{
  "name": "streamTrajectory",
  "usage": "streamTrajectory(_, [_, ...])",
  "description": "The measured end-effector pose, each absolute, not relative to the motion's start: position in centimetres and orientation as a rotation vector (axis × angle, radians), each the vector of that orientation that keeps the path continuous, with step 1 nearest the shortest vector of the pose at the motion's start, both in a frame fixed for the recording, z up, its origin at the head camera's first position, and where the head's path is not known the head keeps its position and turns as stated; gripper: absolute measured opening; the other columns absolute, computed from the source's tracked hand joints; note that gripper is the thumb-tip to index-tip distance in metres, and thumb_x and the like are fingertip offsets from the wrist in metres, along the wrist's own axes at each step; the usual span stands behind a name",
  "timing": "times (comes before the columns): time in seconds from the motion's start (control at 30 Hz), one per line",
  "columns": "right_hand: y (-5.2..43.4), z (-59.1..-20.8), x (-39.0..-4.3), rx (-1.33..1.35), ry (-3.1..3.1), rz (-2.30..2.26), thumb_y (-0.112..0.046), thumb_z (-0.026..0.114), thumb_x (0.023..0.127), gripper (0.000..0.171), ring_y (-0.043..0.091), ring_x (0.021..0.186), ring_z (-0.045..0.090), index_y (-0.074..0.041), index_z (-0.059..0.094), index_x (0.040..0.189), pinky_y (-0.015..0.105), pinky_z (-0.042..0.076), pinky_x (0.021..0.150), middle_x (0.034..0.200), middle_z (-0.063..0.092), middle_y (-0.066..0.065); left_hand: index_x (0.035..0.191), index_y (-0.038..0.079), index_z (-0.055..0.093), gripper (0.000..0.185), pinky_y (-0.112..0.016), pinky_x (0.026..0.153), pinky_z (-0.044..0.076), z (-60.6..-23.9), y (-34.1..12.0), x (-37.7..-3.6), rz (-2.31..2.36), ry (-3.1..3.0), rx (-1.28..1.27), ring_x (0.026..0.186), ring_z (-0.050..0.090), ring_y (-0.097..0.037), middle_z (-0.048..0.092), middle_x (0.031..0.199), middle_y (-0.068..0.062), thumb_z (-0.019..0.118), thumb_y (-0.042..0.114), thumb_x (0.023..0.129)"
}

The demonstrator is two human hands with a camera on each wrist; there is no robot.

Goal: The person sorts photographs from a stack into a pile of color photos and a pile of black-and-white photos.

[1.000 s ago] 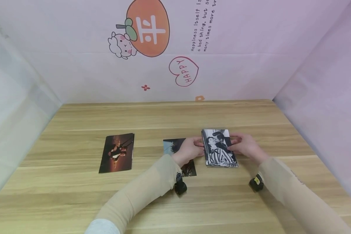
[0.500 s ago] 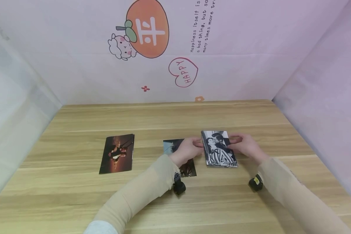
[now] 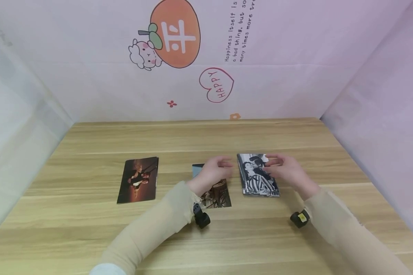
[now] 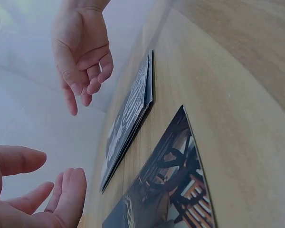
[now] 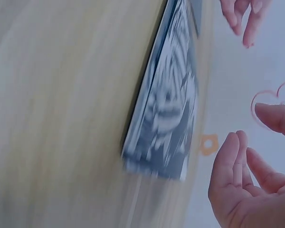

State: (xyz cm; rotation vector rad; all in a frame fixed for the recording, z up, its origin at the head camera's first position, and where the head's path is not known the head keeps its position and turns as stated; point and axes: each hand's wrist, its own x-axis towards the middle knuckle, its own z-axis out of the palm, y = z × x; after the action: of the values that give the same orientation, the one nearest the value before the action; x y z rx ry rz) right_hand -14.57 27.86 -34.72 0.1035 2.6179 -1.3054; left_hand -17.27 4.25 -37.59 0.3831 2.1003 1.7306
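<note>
A stack of cards with a black-and-white photo (image 3: 257, 179) on top lies on the table between the two hands. To its left, my left hand (image 3: 213, 172) hovers above a dark colour photo card (image 3: 220, 196), hiding part of it; the fingers are relaxed and hold nothing. My right hand (image 3: 287, 172) is over the right edge of the black-and-white stack in the head view. In the right wrist view that hand's fingers (image 5: 225, 161) are apart from the stack and hold nothing. Another small stack, topped by a reddish-brown photo (image 3: 137, 180), lies farther left.
The wood-grain table (image 3: 89, 229) meets a pale printed backdrop (image 3: 278, 76) at the back, with pale sheets (image 3: 382, 95) on both sides. Each wrist carries a small black camera (image 3: 201, 218).
Both hands have let go of the black-and-white stack and risen from it. The left hand has drawn away to the left, uncovering more of the middle card. The stacks stay in place.
</note>
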Motion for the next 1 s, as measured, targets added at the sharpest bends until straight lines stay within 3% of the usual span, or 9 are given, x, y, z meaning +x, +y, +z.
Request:
streamTrajectory(0.33, [25.7,-34.6,-14.0,-0.018,2.538,-1.408,-0.011,0.064,0.087,0.06,0.027,0.1,0.062,0.005,0.038,0.138,0.033,0.054,0.086,0.125,0.053,0.029,0.137,0.001,0.047,0.048,-0.035,0.093,0.051,-37.5,2.5,-16.6,1.74,2.094,0.412,0.114,0.057,-0.03,0.056,0.127,-0.021,0.056,0.003,0.09])
streamTrajectory(0.6, [23.8,-35.5,-14.1,-0.054,2.476,-1.458,-0.011,0.064,0.087,0.056,0.013,0.09,0.061,0.005,0.042,0.135,0.028,0.053,0.08,0.118,0.057,0.025,0.138,-0.002,0.043,0.047,-0.036,0.096,0.049,-37.8,0.5,-16.3,1.762,2.064,0.374,0.115,0.056,-0.032,0.056,0.125,-0.022,0.052,0.002,0.091])
streamTrajectory(1.0, [21.3,-36.5,-14.0,-0.058,2.302,-1.569,-0.005,0.06,0.088,0.056,0.019,0.093,0.063,0.007,0.038,0.138,0.033,0.057,0.081,0.123,0.047,0.027,0.136,-0.005,0.044,0.046,-0.041,0.094,0.05,-38.2,-2.6,-15.9,1.775,2.112,0.313,0.114,0.055,-0.036,0.054,0.127,-0.024,0.051,0.001,0.091])
